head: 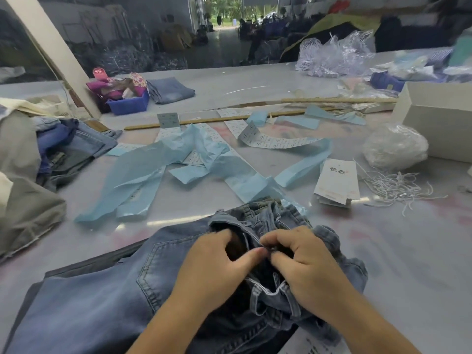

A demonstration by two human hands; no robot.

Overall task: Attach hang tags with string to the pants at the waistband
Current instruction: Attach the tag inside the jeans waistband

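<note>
While both my left hand (219, 261) and right hand (304, 264) pinched the jeans (102, 302) waistband at the table's (408, 251) near edge, the hang tags (337, 182) lay ahead toward the right edge, nearer my right hand.

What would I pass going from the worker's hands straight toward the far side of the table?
The two hands, left hand and right hand, working the jeans at the waistband → crumpled light-blue paper strips → long wooden stick → folded denim near the far edge.
</note>
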